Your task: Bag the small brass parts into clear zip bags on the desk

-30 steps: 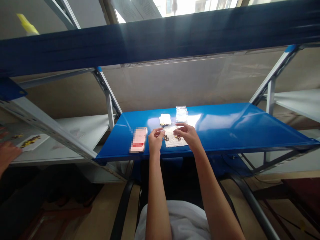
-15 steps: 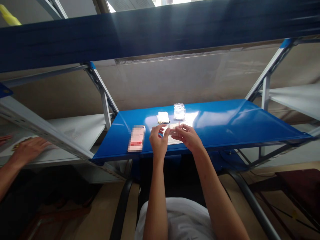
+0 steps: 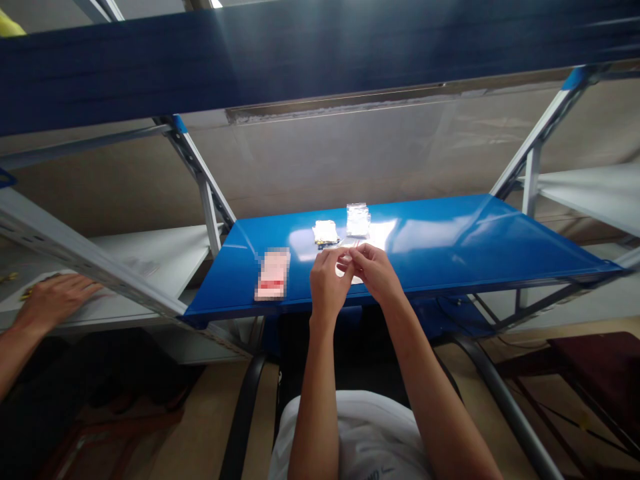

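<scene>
Over the front of the blue shelf (image 3: 450, 247), my left hand (image 3: 330, 277) and my right hand (image 3: 373, 267) meet with fingertips pinched together. Between them is a small clear plastic bag (image 3: 356, 244) with a thin red line, mostly covered by my fingers. Anything inside it is too small to make out. A whitish sheet (image 3: 357, 281) lies beneath my hands. Just beyond them sit a small stack of white pieces (image 3: 326, 231) with dark and yellowish edges, and a pile of clear plastic bags (image 3: 358, 220).
A pink box-like item (image 3: 273, 273), blurred by pixels, lies left of my hands. Another person's hand (image 3: 60, 297) rests on the white shelf (image 3: 165, 263) at left. Metal uprights (image 3: 205, 180) flank the blue shelf, and an upper blue beam (image 3: 320, 60) crosses above.
My hands have come closer together; the left one moved right, so its fingertips now meet those of the right hand over the bag. The view has tilted slightly.
</scene>
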Tool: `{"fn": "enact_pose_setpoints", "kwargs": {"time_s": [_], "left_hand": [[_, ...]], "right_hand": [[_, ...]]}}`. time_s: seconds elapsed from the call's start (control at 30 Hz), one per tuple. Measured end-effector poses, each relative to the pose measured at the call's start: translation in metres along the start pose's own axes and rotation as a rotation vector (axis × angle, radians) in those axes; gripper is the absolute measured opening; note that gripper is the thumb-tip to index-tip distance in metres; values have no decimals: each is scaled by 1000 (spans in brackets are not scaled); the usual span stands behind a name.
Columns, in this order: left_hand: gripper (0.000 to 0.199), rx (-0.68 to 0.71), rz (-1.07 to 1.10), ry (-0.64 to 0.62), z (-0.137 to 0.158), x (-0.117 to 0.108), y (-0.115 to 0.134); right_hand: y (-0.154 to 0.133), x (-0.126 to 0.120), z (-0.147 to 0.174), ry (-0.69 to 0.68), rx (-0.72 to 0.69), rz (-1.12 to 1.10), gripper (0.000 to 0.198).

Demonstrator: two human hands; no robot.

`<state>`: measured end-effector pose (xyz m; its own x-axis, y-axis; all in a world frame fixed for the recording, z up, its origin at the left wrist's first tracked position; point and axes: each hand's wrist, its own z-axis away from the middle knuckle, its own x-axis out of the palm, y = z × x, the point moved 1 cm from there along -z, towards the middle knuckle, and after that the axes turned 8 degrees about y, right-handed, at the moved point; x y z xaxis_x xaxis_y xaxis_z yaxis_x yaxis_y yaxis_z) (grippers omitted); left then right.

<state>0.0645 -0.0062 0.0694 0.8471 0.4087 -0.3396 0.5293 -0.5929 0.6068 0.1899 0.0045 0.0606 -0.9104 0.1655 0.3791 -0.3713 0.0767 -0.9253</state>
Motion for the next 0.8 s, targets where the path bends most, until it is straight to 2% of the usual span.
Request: {"fn": "enact_pose_setpoints", "kwargs": {"time_s": [0.23,0.43,0.63,0.8], "left_hand": [[22,-113,52,-12,2,2,-5],[21,-175,158,-51,-1,-6,-7],[18,-210,159,-128,-6,-18,-7],[19,-190,114,-138,-7,-24,-6]], "right_hand": [[-2,2,1,-5,-121,150,52],[-8,-6,-3,-67,-183,225,50],[-11,-14,-5,-88,-278,463,37],[-17,-12,1,-153,-282,510,21]]}}
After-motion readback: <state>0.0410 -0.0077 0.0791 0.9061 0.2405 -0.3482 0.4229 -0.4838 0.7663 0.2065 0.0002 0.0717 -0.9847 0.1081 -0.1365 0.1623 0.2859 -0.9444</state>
